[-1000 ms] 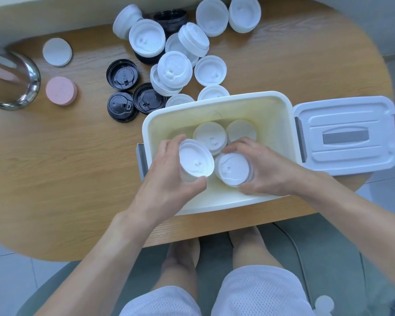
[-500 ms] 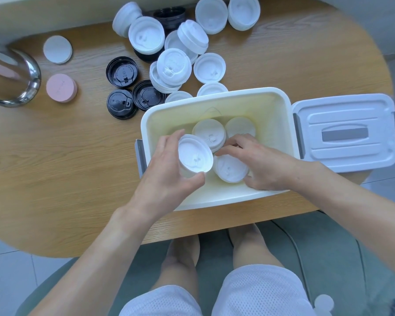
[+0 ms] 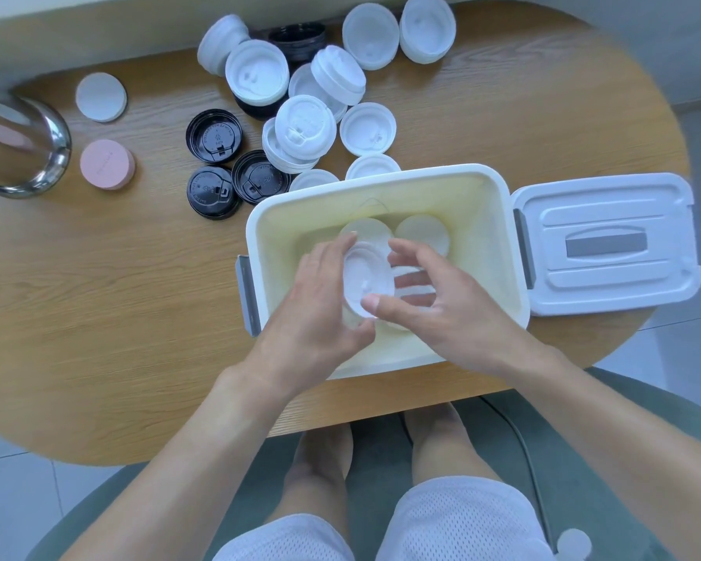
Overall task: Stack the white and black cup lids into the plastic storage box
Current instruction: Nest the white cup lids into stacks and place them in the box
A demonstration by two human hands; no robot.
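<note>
The left hand [image 3: 320,301] is curled around a white lid stack [image 3: 367,283], fingertips at the stack's 12 o'clock edge and thumb at its 6 o'clock edge. The right hand [image 3: 442,313] is partly spread: its thumb touches the stack's 6 o'clock rim and its fingers arch over the 3 o'clock side, so it steadies the stack without enclosing it.

The stack is tilted, with its top face toward the camera. Its long axis appears to run down into the storage box [image 3: 498,196], leaning toward 9 o'clock. The left hand is the nearer, load-bearing one.

Below the right hand's fingers, a seated lid pile [image 3: 407,273] lies at 3 o'clock of the held stack; whether they touch cannot be determined. Two further piles [image 3: 423,234] stand at 12 to 1 o'clock.

Loose white lids [image 3: 367,127] and black lids [image 3: 213,135] remain on the table [image 3: 98,277] at 11 to 12 o'clock of the box.
</note>
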